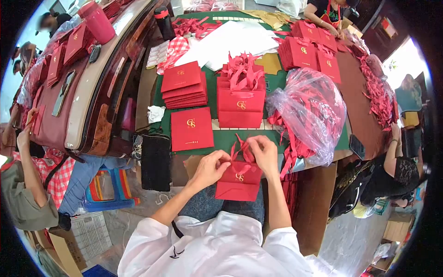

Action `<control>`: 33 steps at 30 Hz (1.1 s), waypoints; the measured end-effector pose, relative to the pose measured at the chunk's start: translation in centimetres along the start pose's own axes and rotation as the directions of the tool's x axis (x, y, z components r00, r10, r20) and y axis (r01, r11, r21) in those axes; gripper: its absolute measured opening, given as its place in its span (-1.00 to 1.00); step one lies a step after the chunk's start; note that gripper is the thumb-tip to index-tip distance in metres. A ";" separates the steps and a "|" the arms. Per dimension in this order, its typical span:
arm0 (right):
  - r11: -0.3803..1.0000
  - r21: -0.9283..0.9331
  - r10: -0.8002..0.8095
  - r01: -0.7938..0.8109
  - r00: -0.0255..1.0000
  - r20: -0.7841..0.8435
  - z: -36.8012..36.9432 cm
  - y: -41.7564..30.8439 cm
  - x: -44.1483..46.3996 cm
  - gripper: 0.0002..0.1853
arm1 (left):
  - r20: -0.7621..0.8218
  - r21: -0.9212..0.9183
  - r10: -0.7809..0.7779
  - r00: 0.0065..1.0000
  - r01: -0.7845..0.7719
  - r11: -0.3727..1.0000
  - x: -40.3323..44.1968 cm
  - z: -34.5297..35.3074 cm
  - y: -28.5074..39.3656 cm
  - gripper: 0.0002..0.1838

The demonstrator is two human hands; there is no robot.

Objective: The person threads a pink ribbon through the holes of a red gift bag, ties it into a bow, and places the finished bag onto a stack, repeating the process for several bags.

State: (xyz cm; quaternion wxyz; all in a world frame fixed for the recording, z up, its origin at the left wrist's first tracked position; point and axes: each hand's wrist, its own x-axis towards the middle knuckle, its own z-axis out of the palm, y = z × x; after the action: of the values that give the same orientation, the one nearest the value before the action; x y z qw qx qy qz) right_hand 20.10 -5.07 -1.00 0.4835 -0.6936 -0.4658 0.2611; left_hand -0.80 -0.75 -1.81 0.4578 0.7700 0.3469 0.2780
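Observation:
Over my lap, at the table's edge, is a small red paper gift bag (238, 185) with a gold emblem. My left hand (211, 169) is closed, its fingertips pinching the upper left of the bag beside the ribbon. With bent, pinched fingers, my right hand (264, 156) grips the red ribbon (242, 151) at the bag's top; the exact hold is partly hidden. Just beyond stand finished-looking red bags (241, 105) in a row, ribbons bunched on top. To their left lie a stack of flat red bags (183, 87) and a single flat one (192, 129).
A clear plastic sack of red ribbons (310, 115) bulges at the right. White sheets (226, 44), a black bottle (164, 23) and a black pouch (156, 161) lie around the green mat (281, 83). Co-workers sit on both sides and across, one person's hands (328, 28) among red bags.

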 end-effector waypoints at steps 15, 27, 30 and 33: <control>0.887 -0.447 0.089 -0.116 0.993 -0.079 0.3 1.0 0.1 -0.71 | -0.087 0.400 -0.078 0.993 0.107 0.910 3.9 1.6 1.1 -0.75; 0.991 0.128 0.054 -0.045 0.996 -0.067 0.4 0.5 -0.7 -0.85 | -0.194 0.192 -0.075 0.978 0.113 0.975 3.8 2.8 -0.2 -0.85; 0.965 0.220 0.117 -0.141 0.986 0.120 0.3 -0.5 -1.3 -0.83 | -0.140 -0.068 -0.219 0.966 0.211 0.975 3.7 2.9 0.0 -0.87; 0.945 0.276 0.134 -0.176 0.977 0.164 0.7 -0.3 -1.5 -0.81 | -0.107 -0.229 -0.229 0.968 0.200 0.953 3.6 3.2 -0.2 -0.89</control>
State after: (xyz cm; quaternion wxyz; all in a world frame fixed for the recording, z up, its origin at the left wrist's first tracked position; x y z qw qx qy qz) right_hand 18.72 -6.08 -1.13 0.5230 -0.6294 -0.4001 0.4127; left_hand 3.74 0.51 -2.95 0.5425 0.6530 0.4257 0.3130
